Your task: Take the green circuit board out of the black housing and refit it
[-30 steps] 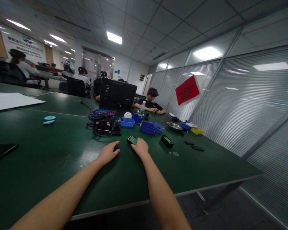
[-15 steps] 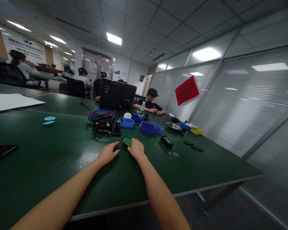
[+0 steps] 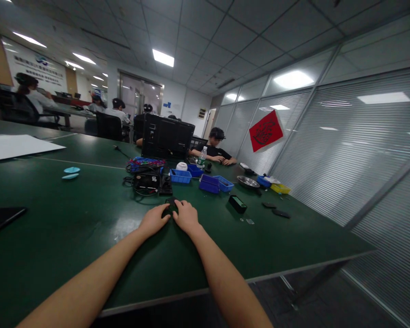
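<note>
Between my two hands, low over the table, is a circuit board point(image 3: 171, 204), its dark face now showing. My left hand point(image 3: 155, 218) grips its left edge with thumb and fingers. From the right, my right hand point(image 3: 186, 216) holds the other edge, fingers bent over the top. The fingers partly cover the board, and its green face is out of sight. Off to the right of my hands stands an open black case point(image 3: 238, 204) with a green inside.
A black box with cables point(image 3: 146, 181) lies beyond my hands, beside a blue bin point(image 3: 181, 176) and a dark blue bin point(image 3: 209, 183). A metal bowl point(image 3: 248, 181) and flat black pieces point(image 3: 280, 213) are on the right. Across the table, a person sits near a monitor point(image 3: 167, 135).
My right hand has moved left with the circuit board to my left hand. The board's green face was showing; a dark one shows now. My left hand has closed on its edge.
</note>
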Tool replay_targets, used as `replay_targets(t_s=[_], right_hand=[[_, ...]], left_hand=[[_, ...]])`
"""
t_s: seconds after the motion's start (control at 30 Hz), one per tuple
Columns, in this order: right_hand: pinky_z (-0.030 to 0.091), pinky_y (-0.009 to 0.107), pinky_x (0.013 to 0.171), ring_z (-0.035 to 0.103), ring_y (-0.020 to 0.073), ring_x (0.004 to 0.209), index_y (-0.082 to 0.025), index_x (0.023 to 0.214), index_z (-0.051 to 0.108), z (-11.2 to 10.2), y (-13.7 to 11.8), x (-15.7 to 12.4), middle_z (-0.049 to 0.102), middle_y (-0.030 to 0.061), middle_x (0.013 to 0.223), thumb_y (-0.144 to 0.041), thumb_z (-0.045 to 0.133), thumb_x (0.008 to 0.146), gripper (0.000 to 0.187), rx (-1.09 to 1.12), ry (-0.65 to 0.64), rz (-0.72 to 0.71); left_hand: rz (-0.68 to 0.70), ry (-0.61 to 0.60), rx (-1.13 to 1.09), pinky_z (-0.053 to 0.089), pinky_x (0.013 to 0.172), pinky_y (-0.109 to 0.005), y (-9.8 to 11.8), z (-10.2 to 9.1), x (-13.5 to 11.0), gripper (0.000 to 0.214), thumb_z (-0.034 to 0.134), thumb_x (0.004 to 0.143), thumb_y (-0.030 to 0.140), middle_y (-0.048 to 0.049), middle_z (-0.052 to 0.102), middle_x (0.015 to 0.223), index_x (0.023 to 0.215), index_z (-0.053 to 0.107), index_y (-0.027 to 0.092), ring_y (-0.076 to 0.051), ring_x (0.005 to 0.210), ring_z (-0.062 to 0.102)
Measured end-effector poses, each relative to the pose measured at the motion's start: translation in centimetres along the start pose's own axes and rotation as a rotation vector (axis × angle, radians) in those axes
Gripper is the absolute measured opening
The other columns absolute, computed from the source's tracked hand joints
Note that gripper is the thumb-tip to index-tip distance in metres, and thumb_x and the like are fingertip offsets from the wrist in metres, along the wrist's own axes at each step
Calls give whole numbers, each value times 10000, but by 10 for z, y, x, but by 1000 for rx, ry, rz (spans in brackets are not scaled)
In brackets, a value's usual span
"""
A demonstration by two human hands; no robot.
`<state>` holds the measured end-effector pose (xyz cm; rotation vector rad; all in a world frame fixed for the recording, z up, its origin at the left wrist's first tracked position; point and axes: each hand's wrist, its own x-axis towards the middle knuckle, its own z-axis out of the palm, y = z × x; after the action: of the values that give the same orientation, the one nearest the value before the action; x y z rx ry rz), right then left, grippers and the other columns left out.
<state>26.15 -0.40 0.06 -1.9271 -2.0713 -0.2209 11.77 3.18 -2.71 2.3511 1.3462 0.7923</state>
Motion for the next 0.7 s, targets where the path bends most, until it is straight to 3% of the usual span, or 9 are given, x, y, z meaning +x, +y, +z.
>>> replay_targets(t_s=[0.23, 0.4, 0.53, 0.7], right_hand=[[389, 317, 777, 492, 222, 975, -201, 1260, 375, 7, 11, 7, 548, 82, 1083, -331, 536, 707, 591, 141, -12, 62], [363, 336, 803, 460, 230, 961, -159, 1255, 384, 7, 8, 7, 552, 103, 1061, -269, 534, 712, 573, 101, 130, 32], [347, 374, 783, 419, 252, 957, -144, 1258, 375, -4, 0, 2, 520, 131, 1098, -245, 538, 728, 563, -43, 224, -77], [330, 404, 782, 400, 256, 963, -128, 1126, 488, -15, -17, -8, 497, 157, 1098, -193, 486, 773, 359, -191, 184, -303]], left_hand=[[0, 9, -7, 374, 916, -291, -1, 0, -1, 472, 498, 746, 301, -58, 565, 1183, 1204, 480, 188, -201, 1070, 519], [-23, 77, -62, 390, 903, -289, -3, 0, 2, 445, 491, 748, 287, -61, 569, 1163, 1181, 492, 181, -191, 1045, 530], [-136, 180, -105, 426, 854, -280, -6, -4, 5, 408, 477, 750, 255, -68, 586, 1106, 1149, 508, 175, -180, 991, 555], [-220, 240, -162, 435, 838, -275, -10, -5, 8, 383, 480, 741, 217, -68, 603, 1050, 1118, 521, 166, -167, 946, 567]])
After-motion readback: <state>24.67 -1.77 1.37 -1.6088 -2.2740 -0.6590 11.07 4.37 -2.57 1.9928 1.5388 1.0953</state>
